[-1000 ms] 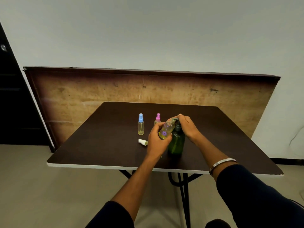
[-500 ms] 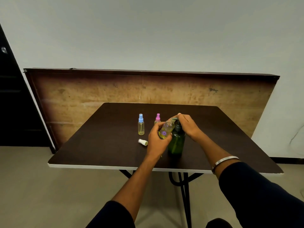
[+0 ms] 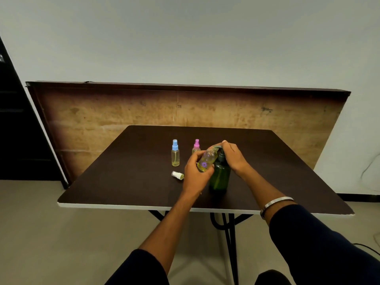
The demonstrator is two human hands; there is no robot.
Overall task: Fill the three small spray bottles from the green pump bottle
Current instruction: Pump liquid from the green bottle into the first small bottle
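We are tilting the uncapped spray bottle (image 3: 207,160) in our left hand (image 3: 195,175), fingers wrapped round it, its mouth leaning toward the spout of the green pump bottle (image 3: 220,175). Our right hand (image 3: 233,155) is pressing that bottle's pump head, fingers curled over it.

I'm in a plain, bare room, more a spare workspace than a home: a blank pale wall (image 3: 185,38), a grey floor (image 3: 61,243), a folding-leg worktop (image 3: 127,182), and a worn board (image 3: 144,112) leaning against the wall.
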